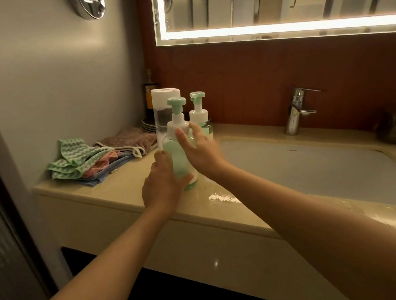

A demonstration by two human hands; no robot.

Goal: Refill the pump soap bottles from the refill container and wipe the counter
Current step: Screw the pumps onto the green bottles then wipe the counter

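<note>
Forearms reach in over wet table [121, 185] edge. Left grip [163, 182] wraps front pump bottle [179, 159], green soap nearly to shoulder; right grip [200, 149] open, fingers spread at its collar. Second pump bottle [200, 116], white-capped container [164, 111] just behind; cloths [85, 159] left.

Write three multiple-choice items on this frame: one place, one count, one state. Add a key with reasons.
1. On the beige stone counter, the pile of folded striped and plain cloths lies:
A. left of the near clear, mint-green-topped pump bottle
B. right of it
C. in front of it

2. Mint-green-topped pump bottles standing:
A. one
B. two
C. four

3. The left hand:
A. hangs free
B. lies flat on the counter
C. grips the near bottle's lower body

Key:
1A, the cloths sit toward the wall on the left.
2B, the near one plus the far pump bottle behind it.
3C, the fingers curl round its base.
</note>
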